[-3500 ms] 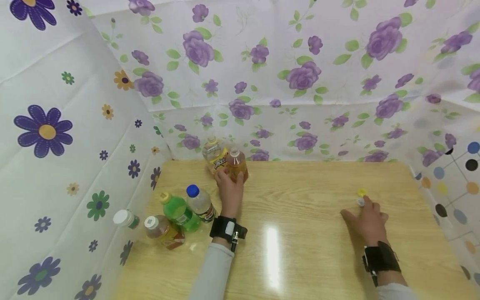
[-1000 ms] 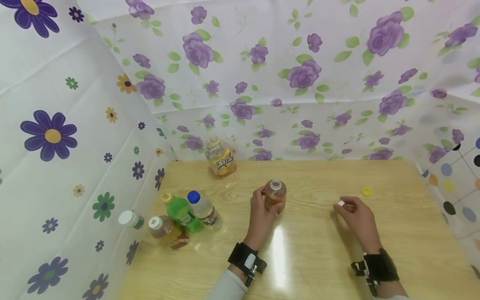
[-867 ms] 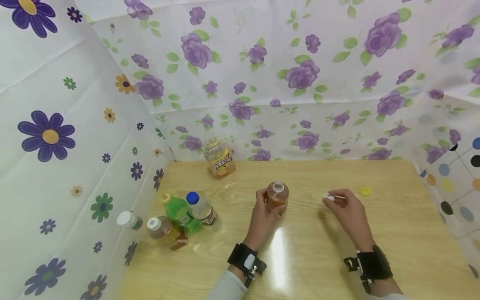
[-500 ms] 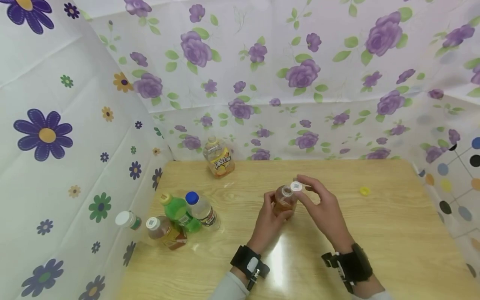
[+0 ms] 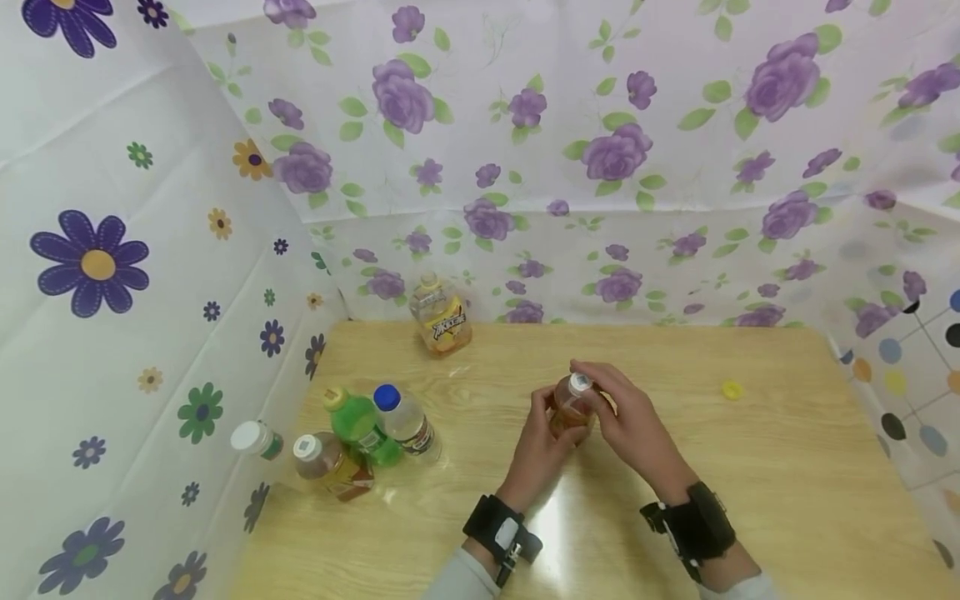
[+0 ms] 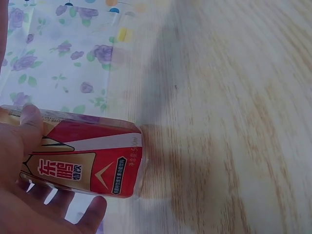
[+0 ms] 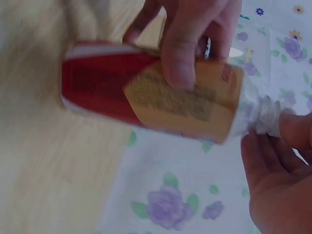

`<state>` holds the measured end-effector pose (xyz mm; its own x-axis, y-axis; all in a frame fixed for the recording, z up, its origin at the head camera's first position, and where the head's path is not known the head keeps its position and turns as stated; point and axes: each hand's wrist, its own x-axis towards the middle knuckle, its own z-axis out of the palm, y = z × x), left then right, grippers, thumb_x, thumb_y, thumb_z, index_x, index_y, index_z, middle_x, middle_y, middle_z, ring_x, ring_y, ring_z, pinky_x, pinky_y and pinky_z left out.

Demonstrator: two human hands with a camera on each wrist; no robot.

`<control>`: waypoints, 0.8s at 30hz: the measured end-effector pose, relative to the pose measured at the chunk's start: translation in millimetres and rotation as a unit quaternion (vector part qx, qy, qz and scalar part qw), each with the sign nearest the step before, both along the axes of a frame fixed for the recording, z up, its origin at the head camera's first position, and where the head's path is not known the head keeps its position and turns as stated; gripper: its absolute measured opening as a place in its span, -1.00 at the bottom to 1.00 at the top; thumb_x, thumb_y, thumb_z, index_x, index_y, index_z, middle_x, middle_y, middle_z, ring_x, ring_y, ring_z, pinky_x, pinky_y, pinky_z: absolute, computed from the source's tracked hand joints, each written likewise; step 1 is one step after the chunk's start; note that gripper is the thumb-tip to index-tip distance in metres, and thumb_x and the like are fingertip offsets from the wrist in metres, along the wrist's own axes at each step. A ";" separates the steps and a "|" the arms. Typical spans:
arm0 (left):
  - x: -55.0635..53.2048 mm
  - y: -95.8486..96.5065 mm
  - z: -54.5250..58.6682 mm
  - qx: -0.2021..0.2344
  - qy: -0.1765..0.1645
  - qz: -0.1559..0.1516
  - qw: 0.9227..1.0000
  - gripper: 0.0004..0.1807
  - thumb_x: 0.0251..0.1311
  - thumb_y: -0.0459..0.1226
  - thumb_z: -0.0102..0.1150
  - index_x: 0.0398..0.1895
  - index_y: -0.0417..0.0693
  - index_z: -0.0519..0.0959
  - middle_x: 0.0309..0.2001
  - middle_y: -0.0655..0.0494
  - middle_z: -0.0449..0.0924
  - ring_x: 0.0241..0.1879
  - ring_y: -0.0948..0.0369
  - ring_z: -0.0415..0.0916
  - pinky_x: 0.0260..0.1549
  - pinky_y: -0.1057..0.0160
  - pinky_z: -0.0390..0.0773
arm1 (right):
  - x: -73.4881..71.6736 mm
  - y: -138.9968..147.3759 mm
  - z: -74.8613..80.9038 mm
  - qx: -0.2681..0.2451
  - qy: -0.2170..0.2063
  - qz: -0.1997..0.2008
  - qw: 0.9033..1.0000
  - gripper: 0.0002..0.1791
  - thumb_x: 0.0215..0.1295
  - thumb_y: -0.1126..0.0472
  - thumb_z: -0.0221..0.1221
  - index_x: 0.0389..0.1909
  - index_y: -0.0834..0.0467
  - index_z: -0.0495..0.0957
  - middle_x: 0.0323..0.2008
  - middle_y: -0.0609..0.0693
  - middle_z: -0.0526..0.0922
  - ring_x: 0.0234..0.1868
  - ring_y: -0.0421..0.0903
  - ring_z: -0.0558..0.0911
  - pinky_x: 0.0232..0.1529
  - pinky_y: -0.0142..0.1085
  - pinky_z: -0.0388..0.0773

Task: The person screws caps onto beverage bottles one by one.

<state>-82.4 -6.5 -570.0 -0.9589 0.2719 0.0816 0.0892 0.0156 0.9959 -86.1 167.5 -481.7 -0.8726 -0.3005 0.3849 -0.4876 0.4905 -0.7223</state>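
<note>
Left hand (image 5: 542, 450) grips bottle (image 6: 105, 151), right hand (image 5: 636, 427) pinches cap (image 5: 580, 382)

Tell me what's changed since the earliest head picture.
The left hand carried the red-and-gold bottle rightward and closer in. The right hand picked up the white cap and brought it leftward onto the bottle's top. The small yellow piece and other bottles stayed put.
</note>
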 end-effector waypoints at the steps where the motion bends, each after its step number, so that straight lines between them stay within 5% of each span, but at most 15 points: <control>1: -0.3 0.1 0.4 -0.003 0.003 0.001 1.000 -0.38 0.48 -0.19 0.33 0.43 0.34 0.23 0.39 0.21 0.38 0.37 -0.02 0.47 0.12 0.08 0.64 | -1.0 0.9 2.7 0.014 0.000 0.005 1.000 -0.40 0.50 0.50 0.18 0.51 0.16 0.45 0.31 0.09 0.57 0.25 0.05 0.61 0.12 -0.26 0.61; 7: 0.4 0.5 1.4 -0.013 0.001 0.006 1.000 -0.37 0.44 -0.14 0.35 0.41 0.35 0.22 0.38 0.22 0.37 0.40 -0.04 0.44 0.17 0.10 0.61 | -5.9 6.6 17.3 0.076 -0.025 0.049 0.996 -0.42 0.51 0.58 0.10 0.48 0.23 0.45 0.26 0.10 0.55 0.20 0.07 0.62 -0.04 -0.12 0.64; 15: 4.1 0.1 0.0 0.004 -0.008 0.005 1.000 -0.36 0.44 -0.13 0.35 0.41 0.37 0.21 0.41 0.21 0.33 0.43 -0.09 0.40 0.18 0.15 0.60 | -9.7 9.6 27.8 0.098 -0.068 0.085 0.989 -0.28 0.36 0.73 -0.10 0.43 0.16 0.51 0.28 0.00 0.56 0.23 -0.01 0.59 0.05 -0.12 0.61; 24: 5.6 -1.5 2.0 0.017 -0.012 -0.001 1.000 -0.34 0.46 -0.17 0.34 0.45 0.30 0.20 0.43 0.14 0.29 0.46 -0.13 0.35 0.21 0.16 0.57 | -10.6 8.4 29.3 0.089 -0.079 0.077 0.990 -0.46 0.52 0.58 0.07 0.40 0.14 0.53 0.17 -0.04 0.59 0.08 -0.09 0.62 -0.10 -0.23 0.60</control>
